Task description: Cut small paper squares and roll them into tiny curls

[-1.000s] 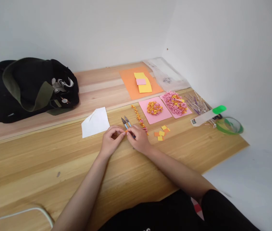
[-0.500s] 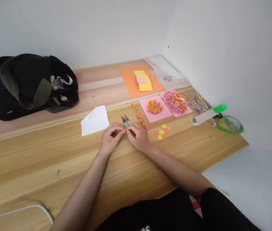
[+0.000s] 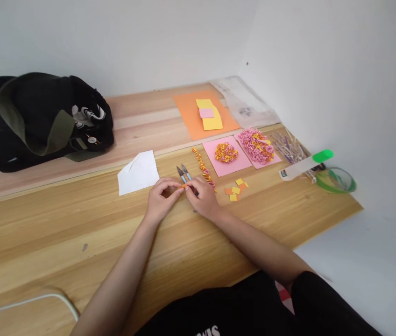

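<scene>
Between the fingertips of my left hand (image 3: pixel 163 198) and my right hand (image 3: pixel 202 198) is a small orange strip of paper (image 3: pixel 183 186). Both hands pinch it, the left at one end and the right at the other. Just beyond lies a pair of snips (image 3: pixel 184 173), blades pointing away, its handles partly hidden by my right hand. A row of small orange, yellow and pink twisted pieces (image 3: pixel 203 169) runs beside it. Small yellow and orange paper squares (image 3: pixel 236 190) lie right of my right hand.
Pink sheets (image 3: pixel 215 170) carry piles of twisted pieces (image 3: pixel 226 152). Behind are an orange sheet (image 3: pixel 186 116) and a plastic sleeve (image 3: pixel 250 105). A white sheet (image 3: pixel 138 173) and black bag (image 3: pixel 37 121) stand left; a green-and-white strip (image 3: pixel 303 167) and tape roll (image 3: pixel 334 182) lie right.
More of the orange strip shows between my fingertips now, and my right fingers have shifted slightly. The whole view has moved a little; the things on the table stay put.
</scene>
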Available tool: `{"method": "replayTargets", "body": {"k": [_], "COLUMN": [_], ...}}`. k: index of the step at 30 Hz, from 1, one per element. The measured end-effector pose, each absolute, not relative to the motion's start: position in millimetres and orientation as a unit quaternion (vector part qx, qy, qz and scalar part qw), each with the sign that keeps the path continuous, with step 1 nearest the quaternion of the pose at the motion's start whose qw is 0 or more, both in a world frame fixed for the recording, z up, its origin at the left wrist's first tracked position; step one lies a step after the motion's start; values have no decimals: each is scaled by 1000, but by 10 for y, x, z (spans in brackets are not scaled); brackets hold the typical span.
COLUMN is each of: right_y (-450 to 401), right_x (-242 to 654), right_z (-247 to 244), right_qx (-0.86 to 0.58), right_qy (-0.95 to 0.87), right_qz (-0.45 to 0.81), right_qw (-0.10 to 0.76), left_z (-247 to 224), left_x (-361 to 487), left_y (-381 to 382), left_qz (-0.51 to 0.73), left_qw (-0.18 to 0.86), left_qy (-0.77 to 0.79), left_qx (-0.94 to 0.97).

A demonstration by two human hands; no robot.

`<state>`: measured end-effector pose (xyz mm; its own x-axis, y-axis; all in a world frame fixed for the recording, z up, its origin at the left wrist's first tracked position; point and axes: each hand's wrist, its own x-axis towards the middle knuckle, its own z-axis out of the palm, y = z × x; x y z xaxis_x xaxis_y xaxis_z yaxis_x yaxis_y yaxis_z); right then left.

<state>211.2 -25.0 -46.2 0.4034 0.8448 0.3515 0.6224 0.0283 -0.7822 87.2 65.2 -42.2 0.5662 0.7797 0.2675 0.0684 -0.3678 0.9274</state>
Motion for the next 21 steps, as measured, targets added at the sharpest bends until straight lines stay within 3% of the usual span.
{"method": "replayTargets", "body": {"k": [21], "right_y": [-247], "right_x": [2116], "right_z": [-472], "right_qx": [-679], "right_qy": [-547], "right_qz": [103], "right_qw": [479], "left_z": [-429], "left_x": [872], "left_y": [659], "left_qz": [370], "left_qw": [476], "left_qy": [289], "left_qx": [744]}}
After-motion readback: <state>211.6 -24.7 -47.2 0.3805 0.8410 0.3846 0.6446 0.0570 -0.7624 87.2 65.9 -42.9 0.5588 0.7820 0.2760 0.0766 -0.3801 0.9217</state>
